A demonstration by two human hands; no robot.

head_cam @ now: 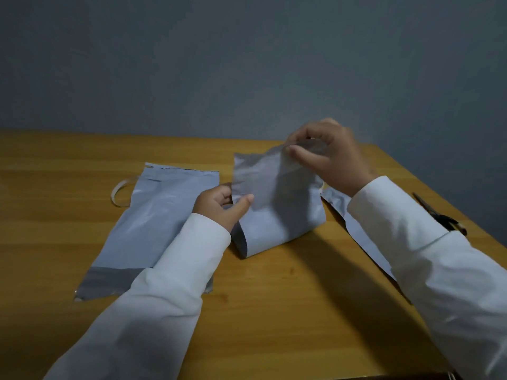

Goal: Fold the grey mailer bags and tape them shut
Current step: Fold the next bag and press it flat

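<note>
Dim grey-blue wall behind, a wooden table (pixel 274 311) running out to the right, and all the action sits mid-table. Right hand (pixel 333 157) up high, thumb and forefinger pinched tight on the top corner of the middle mailer bag (pixel 274 204), the other fingers curled loosely above it. Left hand (pixel 223 205) low on the bag's left edge, thumb pressed across the front, fingers tucked behind, a firm clamp. Between them the bag is lifted and bent, its lower part curling on the table, the fold not yet creased. To do this well, I'd say, bring the raised end down square over the lower half, line up the side edges, then run a thumb along the bend before any tape goes on; slick plastic like this looks prone to springing back. The bag's long axis runs from near the viewer away toward the wall, leaning slightly right, raised end farthest. To the left a second mailer bag (pixel 153 215) lies flat, dark flap nearest the viewer. A third bag (pixel 356 229) peeks from under the right sleeve. Scissors (pixel 439 215) lie at the right edge, a pale strip (pixel 118 193) at far left.
</note>
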